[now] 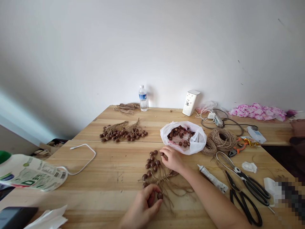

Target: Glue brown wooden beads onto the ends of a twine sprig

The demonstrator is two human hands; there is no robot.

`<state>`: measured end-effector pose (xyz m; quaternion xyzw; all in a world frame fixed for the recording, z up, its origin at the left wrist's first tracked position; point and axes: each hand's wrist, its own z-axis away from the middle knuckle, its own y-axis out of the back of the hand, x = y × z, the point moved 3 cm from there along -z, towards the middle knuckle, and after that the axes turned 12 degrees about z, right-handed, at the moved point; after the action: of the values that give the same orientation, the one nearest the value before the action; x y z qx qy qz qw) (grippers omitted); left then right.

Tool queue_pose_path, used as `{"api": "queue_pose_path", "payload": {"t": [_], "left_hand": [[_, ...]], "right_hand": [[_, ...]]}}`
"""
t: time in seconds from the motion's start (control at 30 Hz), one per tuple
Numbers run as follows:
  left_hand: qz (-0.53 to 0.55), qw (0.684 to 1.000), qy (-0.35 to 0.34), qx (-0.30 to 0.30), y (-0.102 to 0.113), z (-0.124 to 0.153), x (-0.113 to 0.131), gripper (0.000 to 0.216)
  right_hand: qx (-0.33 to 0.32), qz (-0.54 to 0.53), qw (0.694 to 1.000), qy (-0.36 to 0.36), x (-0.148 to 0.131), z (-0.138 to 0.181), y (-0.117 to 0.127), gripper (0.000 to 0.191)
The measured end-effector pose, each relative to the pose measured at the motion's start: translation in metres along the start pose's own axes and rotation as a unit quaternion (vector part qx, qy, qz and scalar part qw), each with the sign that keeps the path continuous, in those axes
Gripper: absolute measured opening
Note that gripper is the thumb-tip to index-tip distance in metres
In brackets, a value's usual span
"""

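My left hand (pixel 143 203) is closed in a pinch on a brown round nut (pixel 160 195), near the front of the table. Farther out, my right hand (pixel 172 160) pinches another brown nut (pixel 162 154) between thumb and fingertips. Between and beside the hands lies a loose bunch of similar nuts (pixel 149 173) tied to twine strands (pixel 164 178), whose ends trail to the right. Just beyond my right hand sits an open white plastic bag (pixel 164 135) with many loose nuts inside.
Finished-looking nut bunches (pixel 124 133) lie at back left, near a water bottle (pixel 143 98). Twine coils (pixel 221 140), scissors (pixel 245 203), a glue tube (pixel 212 178) and pliers (pixel 235 149) are on the right. A large white bottle (pixel 35 171) and cable (pixel 91 162) occupy the left. Another person's hand (pixel 298 127) shows far right.
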<state>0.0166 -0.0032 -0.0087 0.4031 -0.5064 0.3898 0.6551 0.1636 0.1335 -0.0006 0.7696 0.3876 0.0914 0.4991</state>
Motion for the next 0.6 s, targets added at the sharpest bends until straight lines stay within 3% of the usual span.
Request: {"api": "queue_pose_path", "payload": {"t": [0.2, 0.37, 0.6], "left_hand": [[-0.002, 1.0, 0.005, 0.0, -0.001, 0.0, 0.0, 0.015], [-0.007, 1.0, 0.003, 0.002, 0.0, 0.0, 0.003, 0.015], [-0.008, 1.0, 0.002, -0.001, 0.0, 0.0, 0.002, 0.015]], "right_hand": [[-0.02, 0.049, 0.998, -0.016, -0.001, -0.005, -0.003, 0.044], [-0.068, 0.032, 0.995, 0.07, -0.012, -0.016, -0.009, 0.056], [-0.073, 0.013, 0.996, 0.041, -0.003, -0.011, -0.008, 0.026]]}}
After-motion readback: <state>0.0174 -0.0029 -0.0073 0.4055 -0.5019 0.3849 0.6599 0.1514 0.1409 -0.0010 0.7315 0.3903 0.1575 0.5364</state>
